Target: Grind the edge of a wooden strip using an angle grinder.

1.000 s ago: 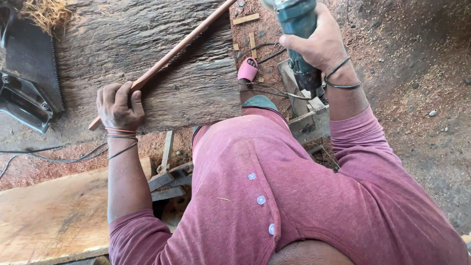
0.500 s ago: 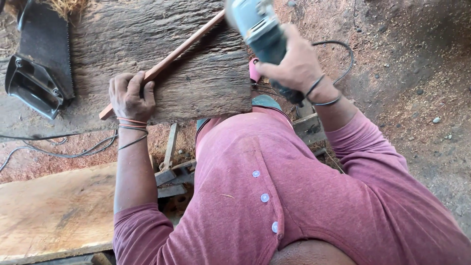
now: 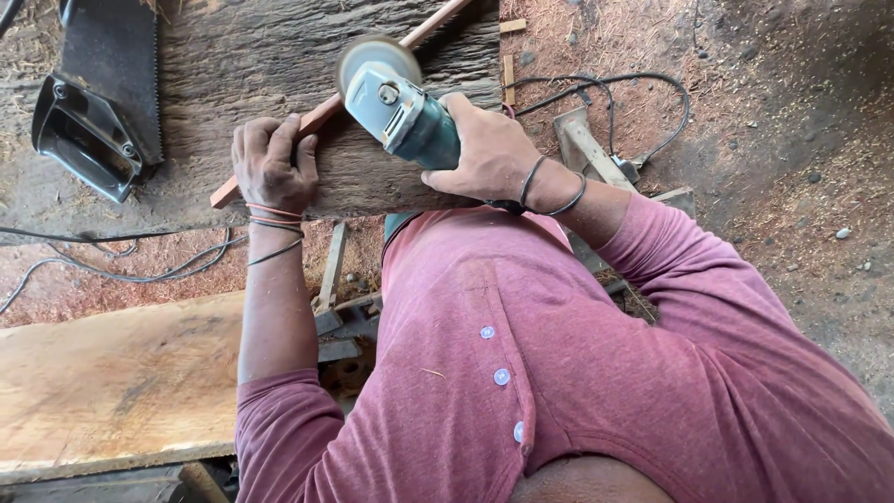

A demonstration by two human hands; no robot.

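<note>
Angle grinder (image 3: 400, 102), gripped in the right hand (image 3: 489, 149), has come down onto the wooden strip (image 3: 321, 116); left hand (image 3: 272, 163) fingers press that strip against the weathered plank surface (image 3: 251, 65).

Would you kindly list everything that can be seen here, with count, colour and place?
slab: 1, grey weathered wood, top centre, under both hands
strip: 1, reddish wood, lying diagonally across the slab
grinder: 1, teal and grey, over the strip
saw: 1, black, top left on the slab
cables: several, black, on the ground left and top right
plank: 1, pale wood, lower left
sawdust: reddish, on the ground
shirt: 1, pink, buttoned, lower centre
left hand: pressing the strip at the slab's edge
right hand: gripping the grinder
</note>
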